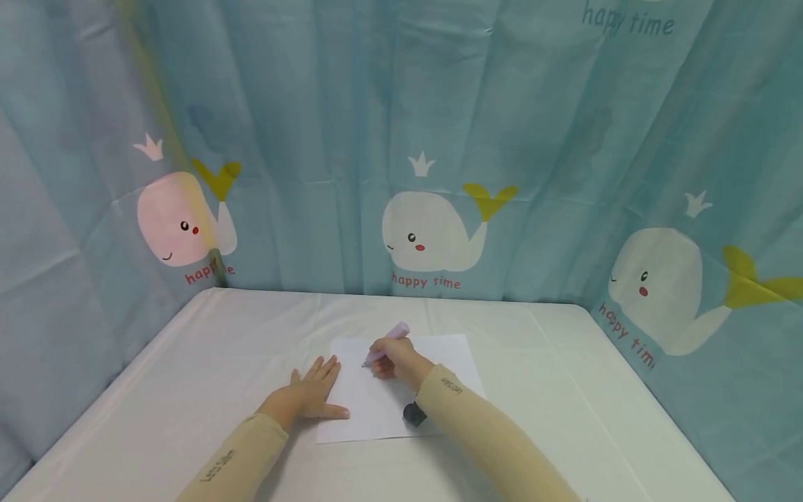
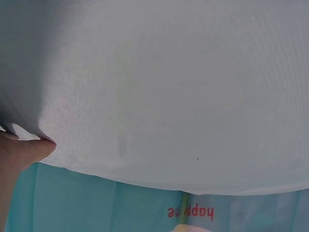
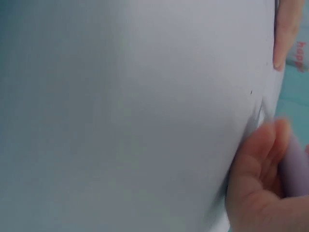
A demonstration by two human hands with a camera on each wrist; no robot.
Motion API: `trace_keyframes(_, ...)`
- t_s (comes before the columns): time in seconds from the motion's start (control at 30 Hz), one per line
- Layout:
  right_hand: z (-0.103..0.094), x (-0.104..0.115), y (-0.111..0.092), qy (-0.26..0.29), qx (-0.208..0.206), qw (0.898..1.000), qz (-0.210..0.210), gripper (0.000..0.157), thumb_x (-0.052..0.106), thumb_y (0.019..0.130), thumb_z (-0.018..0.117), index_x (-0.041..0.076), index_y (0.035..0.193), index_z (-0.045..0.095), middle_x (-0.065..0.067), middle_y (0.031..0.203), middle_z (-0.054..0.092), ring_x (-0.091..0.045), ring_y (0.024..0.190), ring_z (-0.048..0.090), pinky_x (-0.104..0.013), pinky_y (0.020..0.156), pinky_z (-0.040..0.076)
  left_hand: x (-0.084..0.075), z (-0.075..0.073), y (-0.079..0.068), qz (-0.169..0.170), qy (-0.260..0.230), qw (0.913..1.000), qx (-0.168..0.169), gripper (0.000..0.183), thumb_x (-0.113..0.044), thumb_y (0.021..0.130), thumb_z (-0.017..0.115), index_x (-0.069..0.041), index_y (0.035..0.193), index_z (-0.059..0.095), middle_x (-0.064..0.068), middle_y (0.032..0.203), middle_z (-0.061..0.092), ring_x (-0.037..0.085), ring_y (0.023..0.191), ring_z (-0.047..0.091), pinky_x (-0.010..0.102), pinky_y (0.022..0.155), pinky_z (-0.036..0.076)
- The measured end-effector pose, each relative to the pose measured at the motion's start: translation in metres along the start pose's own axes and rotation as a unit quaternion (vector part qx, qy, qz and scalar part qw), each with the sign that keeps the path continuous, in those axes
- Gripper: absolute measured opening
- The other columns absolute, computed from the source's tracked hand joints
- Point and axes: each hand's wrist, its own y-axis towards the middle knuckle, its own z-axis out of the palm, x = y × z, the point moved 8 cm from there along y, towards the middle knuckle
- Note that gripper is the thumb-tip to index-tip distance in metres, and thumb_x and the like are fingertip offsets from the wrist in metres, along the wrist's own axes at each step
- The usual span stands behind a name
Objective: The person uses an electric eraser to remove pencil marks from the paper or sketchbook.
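Observation:
A white sheet of paper (image 1: 364, 418) lies on the table. My right hand (image 1: 401, 359) pinches a thick light purple pen (image 1: 396, 330) above the sheet's upper left part, its thin tip pointing down and left. The right wrist view shows the same hand (image 3: 256, 179) curled around the pen (image 3: 294, 164), with a tiny dark mark near the tip. Fingers spread, my left hand (image 1: 307, 395) rests flat at the paper's left edge. In the left wrist view only part of that hand (image 2: 24, 152) appears. Whether the pen tip touches the paper I cannot tell.
A small black shape (image 1: 413, 414) shows on the paper beside my right sleeve, which partly hides it; what it is I cannot tell. White cloth covers the table (image 1: 188, 355). Blue curtains (image 1: 301, 139) with whale prints hang behind the table and at both sides.

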Motion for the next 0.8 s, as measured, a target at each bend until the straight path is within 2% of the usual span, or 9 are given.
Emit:
trace_keyframes(0.37,-0.0043,0.0016,-0.0007,-0.001,-0.018,1.000,-0.004,0.015,0.008,0.082,0.069,-0.001,0.090,0.060,-0.007,0.059,0.059,-0.012,0.046,0.054,-0.023,0.047,0.049,-0.0028,-0.0019,0.0001,-0.001,0.009,1.0000,0.001,0.108,-0.062,0.078,0.069,0.006,0.149,0.024,0.024,0.158,0.015,0.044,0.145,0.006,0.075,0.103,0.007)
trace_keyframes(0.67,-0.0027,-0.0007,0.0009,-0.029,0.006,1.000,0.002,0.015,0.010,0.082,0.071,-0.001,0.089,0.063,-0.006,0.059,0.060,-0.013,0.047,0.056,-0.024,0.047,0.049,-0.0063,-0.0046,-0.0022,0.004,0.005,1.0000,-0.002,0.108,-0.061,0.078,0.070,0.008,0.148,0.025,0.026,0.157,0.015,0.046,0.144,0.007,0.076,0.102,0.007)
trace_keyframes(0.8,-0.0030,-0.0021,-0.0002,-0.021,0.014,1.000,0.004,0.015,0.010,0.082,0.069,-0.002,0.090,0.063,-0.007,0.060,0.061,-0.013,0.047,0.056,-0.024,0.047,0.050,-0.0037,-0.0027,-0.0034,0.003,0.003,1.0000,-0.001,0.108,-0.060,0.079,0.070,0.009,0.148,0.025,0.027,0.157,0.015,0.047,0.144,0.007,0.076,0.102,0.006)
